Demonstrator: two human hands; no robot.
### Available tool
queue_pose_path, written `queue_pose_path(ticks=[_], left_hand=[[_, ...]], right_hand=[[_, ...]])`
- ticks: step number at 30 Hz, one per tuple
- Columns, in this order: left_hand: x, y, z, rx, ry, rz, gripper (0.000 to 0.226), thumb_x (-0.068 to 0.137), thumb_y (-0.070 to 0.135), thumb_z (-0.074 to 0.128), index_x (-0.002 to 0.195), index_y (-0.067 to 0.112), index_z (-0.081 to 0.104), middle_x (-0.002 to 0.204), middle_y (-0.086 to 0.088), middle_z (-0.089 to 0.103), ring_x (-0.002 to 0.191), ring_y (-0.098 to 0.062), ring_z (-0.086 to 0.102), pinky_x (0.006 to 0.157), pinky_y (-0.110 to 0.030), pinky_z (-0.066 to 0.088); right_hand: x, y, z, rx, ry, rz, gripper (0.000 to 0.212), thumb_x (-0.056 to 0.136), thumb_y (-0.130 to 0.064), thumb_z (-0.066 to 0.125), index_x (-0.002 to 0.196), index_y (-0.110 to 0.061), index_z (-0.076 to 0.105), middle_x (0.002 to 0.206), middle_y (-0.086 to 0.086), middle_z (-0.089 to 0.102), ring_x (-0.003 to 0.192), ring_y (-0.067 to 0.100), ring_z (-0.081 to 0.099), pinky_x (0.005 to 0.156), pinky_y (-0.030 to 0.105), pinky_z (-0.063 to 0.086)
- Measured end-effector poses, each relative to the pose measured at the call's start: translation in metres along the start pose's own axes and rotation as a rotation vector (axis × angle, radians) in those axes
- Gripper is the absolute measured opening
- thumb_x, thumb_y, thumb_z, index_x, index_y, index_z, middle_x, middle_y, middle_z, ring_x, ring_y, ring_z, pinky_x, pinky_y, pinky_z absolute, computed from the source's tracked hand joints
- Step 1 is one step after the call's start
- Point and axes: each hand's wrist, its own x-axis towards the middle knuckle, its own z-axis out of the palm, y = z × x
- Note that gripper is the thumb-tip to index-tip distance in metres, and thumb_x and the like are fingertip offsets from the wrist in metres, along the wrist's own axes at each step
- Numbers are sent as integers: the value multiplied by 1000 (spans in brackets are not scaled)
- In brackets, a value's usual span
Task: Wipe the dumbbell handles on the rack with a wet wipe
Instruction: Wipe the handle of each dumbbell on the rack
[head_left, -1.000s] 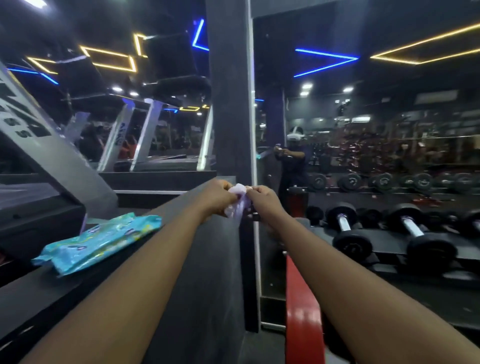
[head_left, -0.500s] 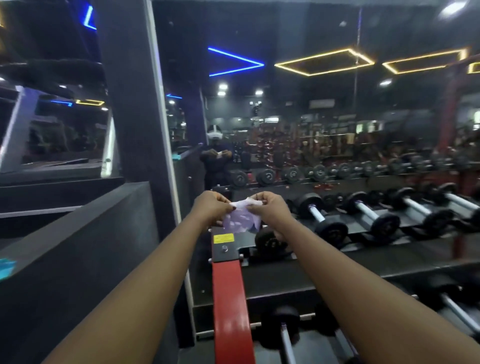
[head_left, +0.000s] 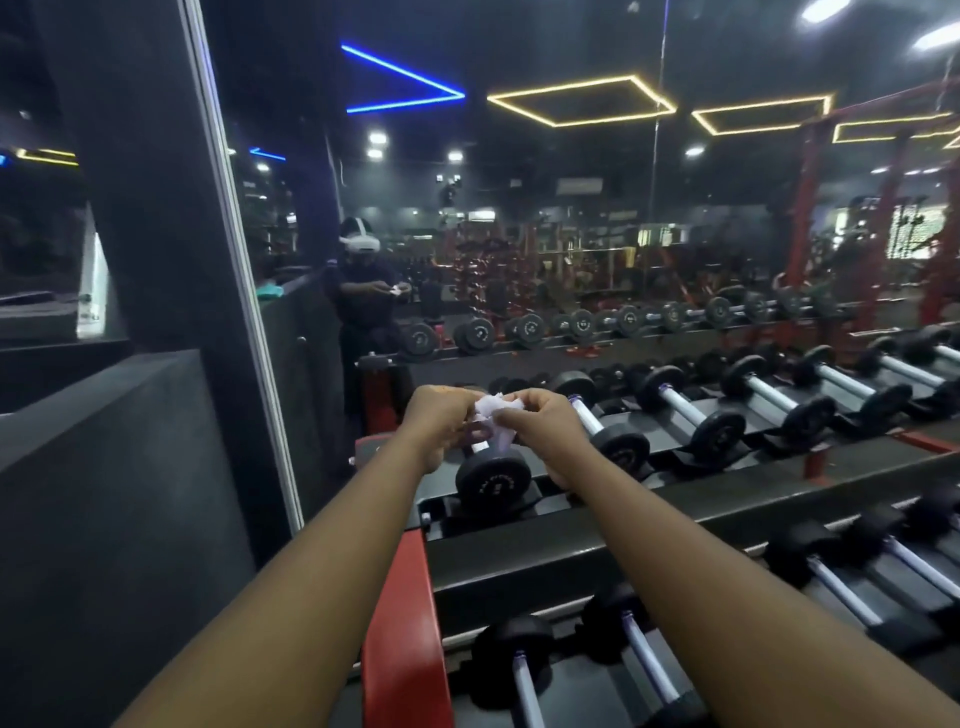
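A white wet wipe (head_left: 492, 406) is bunched between my two hands, held in the air over the leftmost dumbbell (head_left: 492, 480) on the upper shelf of the rack (head_left: 571, 551). My left hand (head_left: 439, 423) pinches the wipe's left side and my right hand (head_left: 540, 423) pinches its right side. That dumbbell's handle is mostly hidden behind my hands. More black dumbbells with silver handles (head_left: 675, 405) line the upper shelf to the right, and a lower shelf holds another row (head_left: 644, 654).
A red rack post (head_left: 400, 623) stands at the rack's left end. A dark low wall (head_left: 104, 467) and pillar (head_left: 156, 208) close off the left. A large mirror (head_left: 571, 234) behind the rack reflects a person and the gym.
My view has swung right, from the ledge with the wipes packet to the dumbbell rack. Both hands kept hold of the wipe and now hover over the first upper dumbbell.
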Motion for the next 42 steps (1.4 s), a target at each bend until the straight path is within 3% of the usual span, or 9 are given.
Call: queue_pose_path(ticks=[6,10,16,23,27,30,34,38,42], left_hand=[[40,-16,20,-36,18,-11,14,87,-7,60,77,3,62,76,-13,63,67,-22,62,64,-30,57],[74,-26,34,-20,65,-31,29,86,-19,49,83,8,59,76,-9,62,63,-19,60,44,-21,52],[139,-49,51,10,117,-23,42,77,-28,46,88,10,59,82,-12,63,70,-22,61,48,-24,54],[199,-107,50,427,327,9,23,76,1,65,78,24,68,89,-9,72,82,-26,67,77,-38,55],[193,-141,51,801,392,-69,17,82,12,56,73,9,69,87,-10,71,87,-28,64,65,-29,40],[188,-161,59,685,498,-82,26,88,17,52,80,0,70,91,-19,69,90,-34,61,67,-35,39],[181,-164,67,633,643,75,22,90,16,55,75,3,65,79,-16,67,76,-31,56,62,-33,30],[178,-164,66,723,718,179,33,90,13,51,58,8,44,56,-8,46,55,-22,36,55,-33,14],[182,-170,64,728,705,287,36,83,19,43,51,17,28,47,2,36,45,-12,29,47,-33,12]], right_hand=[[43,27,-8,-32,-85,33,25,63,-33,68,74,-11,75,77,11,73,88,33,68,86,51,54],[84,44,-15,-56,-153,19,11,74,-12,72,84,-16,69,90,14,72,88,34,68,80,48,57],[149,75,-28,-70,-286,25,27,79,-1,68,98,-21,67,97,13,71,92,31,68,80,47,56],[194,105,-37,-135,-323,48,30,82,3,57,98,-19,69,98,9,70,87,22,68,76,38,59],[202,116,-38,-119,-313,74,21,80,-5,58,93,-15,72,91,8,70,73,18,65,68,35,59],[207,125,-33,-129,-281,99,19,79,-7,59,88,-17,72,88,8,70,73,22,67,67,38,60],[219,144,-12,-246,-231,39,31,75,0,50,87,-22,69,85,-3,66,73,21,67,66,37,59],[230,161,11,-381,-151,-31,9,82,-16,59,76,-22,64,95,4,63,71,8,58,48,8,39],[245,176,26,-421,-62,-43,11,85,-10,55,85,-10,67,101,6,50,71,12,53,58,14,45]])
